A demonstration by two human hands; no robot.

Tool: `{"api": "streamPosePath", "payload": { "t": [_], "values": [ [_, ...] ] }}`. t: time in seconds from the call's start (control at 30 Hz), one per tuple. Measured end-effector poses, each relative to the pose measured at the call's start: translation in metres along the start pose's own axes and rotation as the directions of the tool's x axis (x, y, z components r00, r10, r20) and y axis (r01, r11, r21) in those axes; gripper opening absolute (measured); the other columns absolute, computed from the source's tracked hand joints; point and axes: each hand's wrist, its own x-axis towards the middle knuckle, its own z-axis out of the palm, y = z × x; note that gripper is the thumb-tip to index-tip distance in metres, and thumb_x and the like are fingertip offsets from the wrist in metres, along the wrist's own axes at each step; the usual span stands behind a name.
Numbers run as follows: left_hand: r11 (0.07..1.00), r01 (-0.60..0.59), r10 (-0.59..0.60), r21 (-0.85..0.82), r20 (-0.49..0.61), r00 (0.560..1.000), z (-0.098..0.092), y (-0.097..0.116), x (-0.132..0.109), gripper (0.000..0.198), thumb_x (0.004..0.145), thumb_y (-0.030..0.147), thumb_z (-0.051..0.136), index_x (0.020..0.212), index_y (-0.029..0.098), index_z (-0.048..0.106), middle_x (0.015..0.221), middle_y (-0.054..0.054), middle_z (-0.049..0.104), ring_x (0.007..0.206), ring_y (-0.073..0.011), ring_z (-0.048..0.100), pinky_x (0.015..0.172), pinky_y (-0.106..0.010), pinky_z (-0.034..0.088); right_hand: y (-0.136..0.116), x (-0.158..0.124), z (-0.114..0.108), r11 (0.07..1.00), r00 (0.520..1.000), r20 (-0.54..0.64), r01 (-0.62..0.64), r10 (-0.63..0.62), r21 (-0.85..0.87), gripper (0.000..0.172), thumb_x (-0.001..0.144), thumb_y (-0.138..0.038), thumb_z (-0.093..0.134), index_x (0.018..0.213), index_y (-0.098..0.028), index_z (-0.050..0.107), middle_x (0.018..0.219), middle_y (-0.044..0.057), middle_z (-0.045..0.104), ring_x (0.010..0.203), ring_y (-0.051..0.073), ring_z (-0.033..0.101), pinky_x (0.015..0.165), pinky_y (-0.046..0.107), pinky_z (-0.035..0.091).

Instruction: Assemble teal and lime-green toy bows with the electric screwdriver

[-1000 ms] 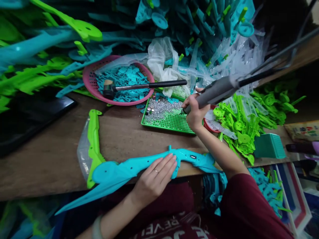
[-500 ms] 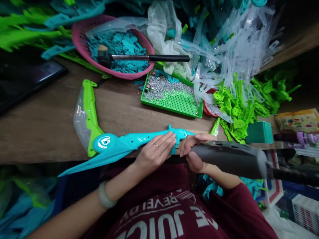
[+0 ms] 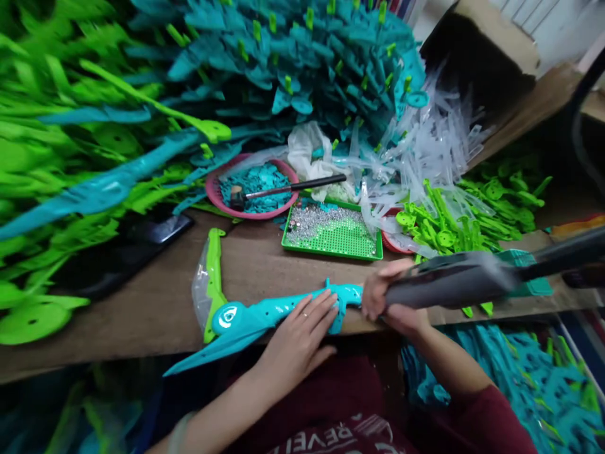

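Note:
A blue plastic toy piece [image 3: 265, 315], shaped like a bladed weapon with a round eye mark, lies along the bench's front edge. A lime-green bar with a clear blade [image 3: 203, 290] is joined at its left end. My left hand [image 3: 300, 334] rests flat over the toy's middle, fingers stretched out and thumb apart. Wrapped around a dark grey electric screwdriver [image 3: 439, 284] is my right hand [image 3: 375, 293], at the toy's right end. The screwdriver lies nearly level, its cable end to the right; its tip is hidden behind my fingers.
A green tray [image 3: 331, 243] of small screws stands behind the toy. Beside it, a hammer [image 3: 288, 189] lies across a pink basket [image 3: 208, 189] of blue pieces. Blue parts [image 3: 293, 63], lime-green parts [image 3: 444, 221] and clear strips [image 3: 439, 132] are piled behind. A dark flat object [image 3: 123, 258] lies left.
My view has tilted up, so the bench sits lower and the back piles show. My left thumb has spread away from the fingers. The screwdriver's cable end has risen slightly.

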Motion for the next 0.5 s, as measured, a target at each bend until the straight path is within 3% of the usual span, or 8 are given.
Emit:
{"api": "streamPosePath", "payload": {
  "t": [0.07, 0.13, 0.2, 0.3, 0.4, 0.5],
  "values": [
    [1.000, 0.013, -0.012, -0.009, 0.076, 0.997, -0.019, -0.014, 0.028, 0.037, 0.101, 0.033, 0.049, 0.132, 0.015, 0.057, 0.137, -0.015, 0.062, 0.126, -0.0248, 0.059, 0.098, -0.039, 0.056, -0.016, 0.018, -0.016, 0.991, 0.975, -0.199, 0.118, -0.103, 0.066, 0.035, 0.085, -0.036, 0.065, 0.118, -0.029, 0.057, 0.057, -0.007, 0.053, 0.043, 0.013, 0.051, 0.041, 0.026, 0.047],
    [0.994, 0.030, -0.047, 0.106, 0.159, 0.986, -0.030, -0.038, 0.075, 0.027, 0.102, 0.024, 0.046, 0.122, 0.015, 0.062, 0.122, -0.012, 0.068, 0.111, -0.0199, 0.065, 0.093, -0.034, 0.056, -0.023, 0.032, -0.030, 0.980, 0.927, -0.334, 0.194, -0.167, 0.047, 0.028, 0.081, -0.031, 0.063, 0.109, -0.027, 0.062, 0.056, -0.007, 0.049, 0.042, 0.012, 0.047, 0.041, 0.025, 0.046],
    [0.932, 0.000, -0.122, 0.363, 0.312, 0.942, -0.030, -0.068, 0.130, 0.023, 0.098, 0.013, 0.047, 0.110, 0.012, 0.066, 0.108, -0.012, 0.070, 0.102, -0.0214, 0.066, 0.085, -0.034, 0.055, -0.021, 0.038, -0.038, 0.982, 0.906, -0.395, 0.183, -0.154, 0.038, 0.026, 0.080, -0.028, 0.061, 0.105, -0.028, 0.062, 0.056, -0.007, 0.048, 0.043, 0.012, 0.046, 0.042, 0.025, 0.046],
    [0.876, -0.011, -0.182, 0.482, 0.352, 0.918, -0.013, -0.108, 0.194, 0.022, 0.090, 0.002, 0.049, 0.091, 0.008, 0.070, 0.094, -0.014, 0.069, 0.087, -0.0224, 0.066, 0.069, -0.032, 0.051, -0.009, 0.029, -0.048, 0.991, 0.911, -0.402, 0.125, -0.095, 0.050, 0.029, 0.081, -0.026, 0.060, 0.110, -0.029, 0.059, 0.059, -0.007, 0.049, 0.045, 0.012, 0.047, 0.045, 0.026, 0.046],
    [0.833, 0.000, -0.224, 0.553, 0.339, 0.914, 0.006, -0.130, 0.215, 0.024, 0.087, -0.001, 0.047, 0.083, 0.007, 0.070, 0.094, -0.016, 0.067, 0.082, -0.0214, 0.063, 0.064, -0.031, 0.046, -0.002, 0.011, -0.061, 0.996, 0.921, -0.382, 0.090, -0.080, 0.009, 0.033, 0.083, -0.024, 0.061, 0.116, -0.029, 0.057, 0.062, -0.006, 0.052, 0.050, 0.013, 0.051, 0.050, 0.028, 0.049],
    [0.800, 0.014, -0.258, 0.600, 0.323, 0.910, 0.015, -0.139, 0.207, 0.027, 0.089, 0.000, 0.044, 0.083, 0.005, 0.069, 0.099, -0.020, 0.065, 0.087, -0.0240, 0.062, 0.065, -0.032, 0.044, -0.002, 0.007, -0.072, 0.995, 0.925, -0.366, 0.092, -0.100, -0.040, 0.034, 0.084, -0.025, 0.063, 0.117, -0.030, 0.056, 0.062, -0.006, 0.053, 0.051, 0.014, 0.053, 0.050, 0.030, 0.050]
  ]
}}
